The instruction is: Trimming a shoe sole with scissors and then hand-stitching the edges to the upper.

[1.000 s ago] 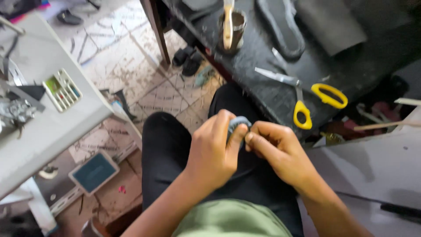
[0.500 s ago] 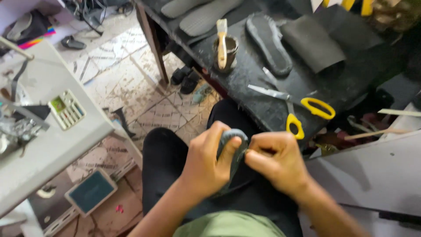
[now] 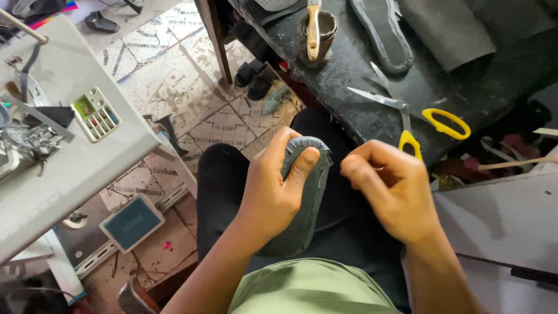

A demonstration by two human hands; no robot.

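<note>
My left hand (image 3: 273,195) grips a dark grey shoe insole (image 3: 305,200) over my lap, thumb pressed on its rounded top end. My right hand (image 3: 392,195) is just right of the insole, fingers curled into a loose fist, a small gap away from its edge; I see nothing in it. Yellow-handled scissors (image 3: 415,113) lie open on the dark workbench (image 3: 360,110) just beyond my right hand.
A cup with a brush (image 3: 317,29) and another grey sole (image 3: 381,35) sit on the bench. A grey sewing-machine table (image 3: 75,168) with a button panel (image 3: 96,114) stands left. Tiled floor with sandals (image 3: 256,75) lies between. A pale surface (image 3: 505,227) is at right.
My right hand has come off the insole and drawn slightly right. The insole now shows more fully, upright in my left hand. The camera has moved closer.
</note>
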